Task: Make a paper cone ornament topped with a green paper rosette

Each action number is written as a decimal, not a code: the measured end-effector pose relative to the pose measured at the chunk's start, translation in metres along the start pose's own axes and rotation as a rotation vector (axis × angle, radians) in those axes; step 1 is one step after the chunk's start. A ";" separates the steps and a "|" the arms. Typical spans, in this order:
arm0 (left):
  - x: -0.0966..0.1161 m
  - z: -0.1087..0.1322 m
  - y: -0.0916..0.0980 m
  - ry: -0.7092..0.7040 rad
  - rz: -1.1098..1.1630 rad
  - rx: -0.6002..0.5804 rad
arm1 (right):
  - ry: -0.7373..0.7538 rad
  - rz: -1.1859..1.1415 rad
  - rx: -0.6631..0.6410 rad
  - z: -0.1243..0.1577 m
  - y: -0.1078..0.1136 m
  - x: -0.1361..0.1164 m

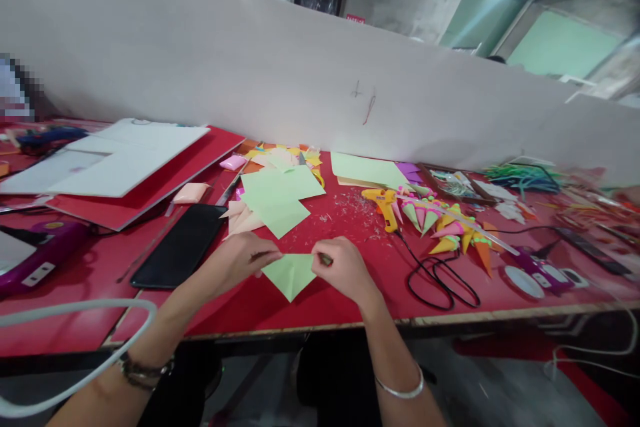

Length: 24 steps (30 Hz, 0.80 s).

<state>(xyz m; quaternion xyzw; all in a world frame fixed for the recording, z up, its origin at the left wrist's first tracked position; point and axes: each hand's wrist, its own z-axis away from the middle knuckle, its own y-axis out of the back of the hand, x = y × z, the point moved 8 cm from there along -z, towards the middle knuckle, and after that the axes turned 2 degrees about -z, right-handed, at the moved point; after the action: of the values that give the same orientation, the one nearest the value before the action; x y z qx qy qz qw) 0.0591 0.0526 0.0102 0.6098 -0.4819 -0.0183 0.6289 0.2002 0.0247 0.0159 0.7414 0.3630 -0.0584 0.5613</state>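
A light green sheet of paper (291, 277), its lower part pointed, is stretched between my two hands just above the red table. My left hand (235, 260) pinches its upper left corner. With thumb and curled fingers, my right hand (343, 267) grips the upper right corner. A faint crease runs down the middle of the sheet. Right beyond my hands lie more light green sheets (280, 197), overlapping one another, with pale peach paper pieces (243, 217) at their left.
A black phone (179, 247) lies left of my left arm. To the right are a yellow glue gun (383, 205) with a looped black cord (443, 287) and several small paper cones (455, 230). White boards (125, 153) lie at the left. A white partition (250, 73) closes off the back.
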 end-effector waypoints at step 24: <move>0.005 -0.001 -0.017 0.190 0.319 0.072 | -0.302 -0.845 0.163 -0.004 -0.023 0.015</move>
<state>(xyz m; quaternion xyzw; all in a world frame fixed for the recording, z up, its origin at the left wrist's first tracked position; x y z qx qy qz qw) 0.0724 0.0462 -0.0002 0.5469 -0.5112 0.1566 0.6442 0.1960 0.0375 -0.0077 0.5532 0.5417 -0.4182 0.4749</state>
